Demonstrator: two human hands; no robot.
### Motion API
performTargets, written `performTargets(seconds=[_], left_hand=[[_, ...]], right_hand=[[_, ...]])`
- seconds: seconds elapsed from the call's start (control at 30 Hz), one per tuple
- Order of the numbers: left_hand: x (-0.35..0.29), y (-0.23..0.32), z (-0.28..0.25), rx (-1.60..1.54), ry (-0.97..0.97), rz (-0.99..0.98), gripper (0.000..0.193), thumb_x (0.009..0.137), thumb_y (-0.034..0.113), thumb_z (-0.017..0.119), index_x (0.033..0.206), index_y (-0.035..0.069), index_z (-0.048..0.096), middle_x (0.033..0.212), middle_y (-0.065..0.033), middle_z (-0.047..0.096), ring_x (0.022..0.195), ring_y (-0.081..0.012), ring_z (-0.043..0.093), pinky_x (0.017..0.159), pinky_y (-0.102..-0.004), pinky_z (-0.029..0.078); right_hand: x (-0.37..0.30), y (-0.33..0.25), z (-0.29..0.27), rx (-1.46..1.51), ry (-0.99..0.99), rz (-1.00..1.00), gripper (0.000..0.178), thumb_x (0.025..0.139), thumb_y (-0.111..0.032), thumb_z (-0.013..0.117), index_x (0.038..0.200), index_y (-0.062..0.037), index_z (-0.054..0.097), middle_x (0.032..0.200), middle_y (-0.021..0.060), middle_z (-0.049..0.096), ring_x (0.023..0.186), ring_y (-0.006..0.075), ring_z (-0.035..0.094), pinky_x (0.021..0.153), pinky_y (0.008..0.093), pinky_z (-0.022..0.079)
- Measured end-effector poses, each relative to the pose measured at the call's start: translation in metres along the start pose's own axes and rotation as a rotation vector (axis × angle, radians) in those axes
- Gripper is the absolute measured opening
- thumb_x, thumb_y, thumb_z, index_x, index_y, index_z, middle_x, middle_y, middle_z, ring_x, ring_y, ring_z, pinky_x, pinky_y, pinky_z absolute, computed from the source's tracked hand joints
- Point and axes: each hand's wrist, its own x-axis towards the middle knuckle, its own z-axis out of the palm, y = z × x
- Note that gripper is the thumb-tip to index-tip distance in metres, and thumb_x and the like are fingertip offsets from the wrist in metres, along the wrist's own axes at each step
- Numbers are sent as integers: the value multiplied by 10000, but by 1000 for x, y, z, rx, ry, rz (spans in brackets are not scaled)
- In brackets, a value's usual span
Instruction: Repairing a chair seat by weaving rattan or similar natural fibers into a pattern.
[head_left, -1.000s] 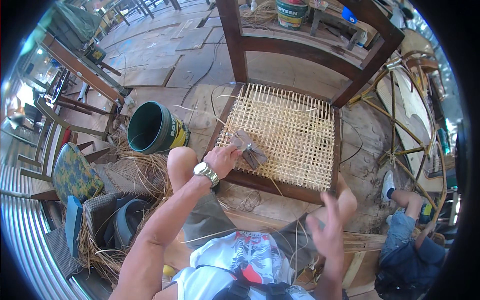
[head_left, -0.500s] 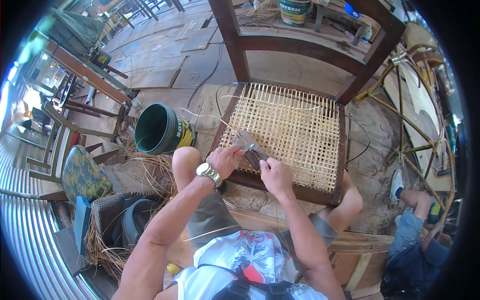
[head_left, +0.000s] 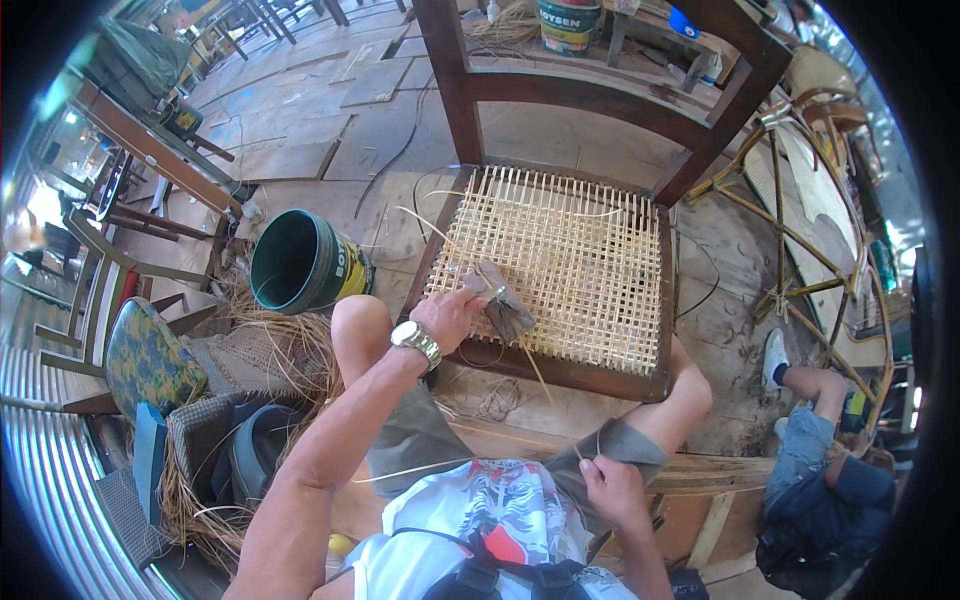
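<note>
A dark wooden chair (head_left: 560, 375) with a woven cane seat (head_left: 570, 270) stands before me, its seat at my knees. My left hand (head_left: 447, 318), a metal watch on its wrist, is closed on a small grey-brown piece with metal parts (head_left: 508, 312), held on the near left of the seat. I cannot make out its exact kind. Lower right, near my thigh, my right hand (head_left: 614, 494) is closed on a thin cane strand (head_left: 540, 377). The strand runs taut between that hand and the grey-brown piece. Loose strand ends stick up at the seat's left side.
A dark green bucket (head_left: 300, 262) lies tilted left of the chair. Beyond it are a chair with a patterned seat (head_left: 152, 343) and heaped cane fibres (head_left: 300, 345). At right, a rattan frame (head_left: 800, 235) leans near another seated person (head_left: 815, 460). Another bucket (head_left: 570, 25) stands behind.
My right hand has moved from the grey-brown piece down and back toward my thigh, drawing out the cane strand. My left hand stays at the seat. The view has shifted slightly.
</note>
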Motion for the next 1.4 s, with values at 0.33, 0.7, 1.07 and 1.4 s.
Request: performTargets(seconds=[0.33, 0.7, 1.07, 1.4], left_hand=[[1, 0, 6, 13, 10, -26, 260, 986, 348, 577, 915, 117, 674, 792, -162, 694, 757, -395, 674, 667, -510, 519], [2, 10, -3, 17, -10, -50, 258, 988, 356, 573, 933, 119, 661, 798, -171, 696, 771, -405, 674, 676, -527, 514], [3, 6, -1, 28, 31, -24, 271, 988, 349, 579, 890, 106, 647, 723, -211, 655, 712, -447, 640, 641, -549, 492], [2, 4, 1, -33, 10, -14, 258, 983, 331, 590, 896, 99, 663, 762, -201, 675, 745, -427, 657, 678, -542, 504]], right_hand=[[149, -81, -24, 433, -21, -386, 551, 924, -340, 724, 1239, 76, 547, 1150, 225, 648, 1072, 337, 642, 951, 401, 503], [171, -97, 65, 277, 231, -108, 414, 954, -329, 605, 695, -6, 595, 635, 206, 610, 616, 386, 632, 592, 474, 498], [-85, 85, 8, -128, 45, 123, 236, 926, -251, 652, 876, -24, 693, 791, 226, 640, 725, 428, 633, 664, 468, 516], [100, -68, -32, 832, 93, -200, 443, 993, -327, 629, 1276, 7, 560, 1191, 131, 637, 1143, 204, 578, 970, 324, 467]])
